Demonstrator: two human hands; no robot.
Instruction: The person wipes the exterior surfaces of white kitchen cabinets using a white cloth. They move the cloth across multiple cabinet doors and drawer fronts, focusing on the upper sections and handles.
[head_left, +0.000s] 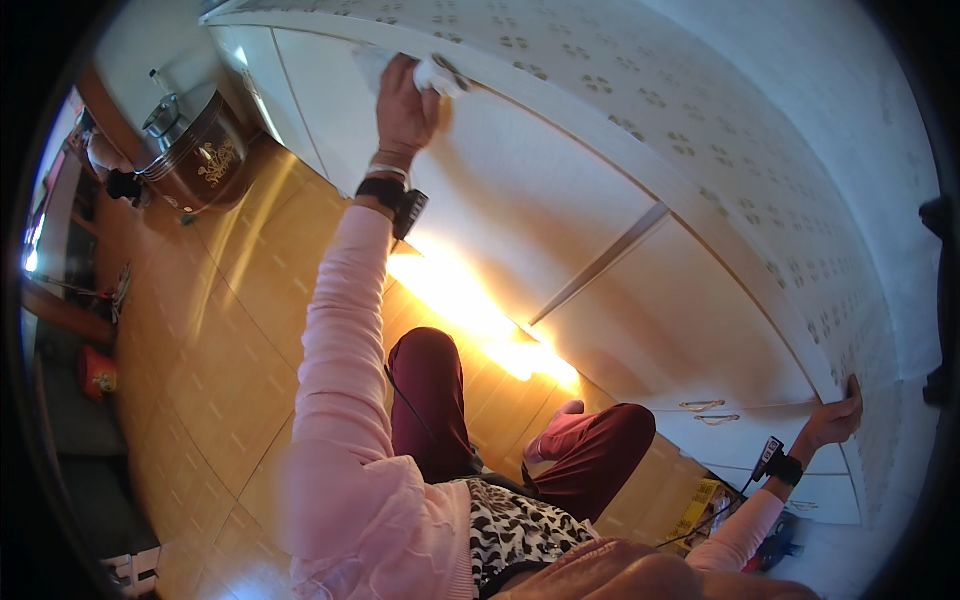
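My left hand (405, 105) is stretched far forward, pressing a white cloth (442, 75) against the upper part of a white cabinet door (525, 150). Part of the cloth shows on both sides of the fingers. A small metal door handle (452, 69) appears beside it, partly covered. At the far right, my right hand (834, 421) is curled at the edge of the cabinet top (750, 210), close to its corner. That top has a pale covering with a clover-like print. Both wrists wear black straps with small devices.
Small drawers with metal handles (703, 406) lie near my right arm. A brown drum-shaped container (199, 157) with metal pots stands on the tiled floor (247, 315) at the far left. Bright sunlight falls at the cabinet's foot. Packaged items (701, 510) lie at lower right.
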